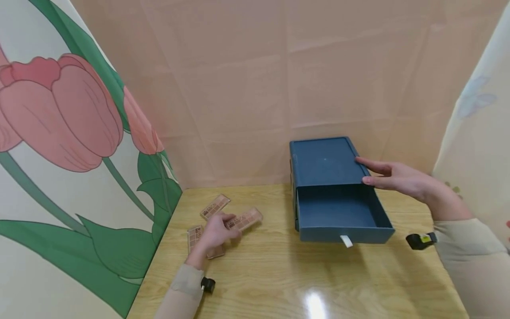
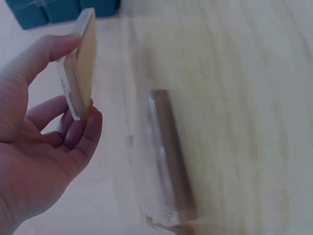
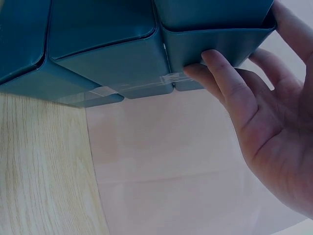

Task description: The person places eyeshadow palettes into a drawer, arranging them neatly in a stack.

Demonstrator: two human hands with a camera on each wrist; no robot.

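Note:
My left hand (image 1: 217,230) pinches a slim brown-pink eyeshadow palette (image 1: 245,218) between thumb and fingers. In the left wrist view this palette (image 2: 80,68) stands edge-on. Similar palettes lie on the table: one (image 1: 215,206) just beyond the hand, another (image 1: 194,237) to its left, and one (image 1: 216,252) partly hidden under the wrist. My right hand (image 1: 402,179) touches the right upper edge of a dark blue drawer box (image 1: 326,161). Its fingers (image 3: 230,88) rest against the box's side in the right wrist view. The top drawer (image 1: 338,215) is pulled out, and nothing shows inside it.
A white pull tab (image 1: 346,241) hangs from the drawer's front. The wooden table (image 1: 259,279) meets a pink-beige cloth backdrop (image 1: 239,110) behind the box. A tulip-printed panel (image 1: 99,199) stands on the left, and a pale panel (image 1: 482,146) on the right.

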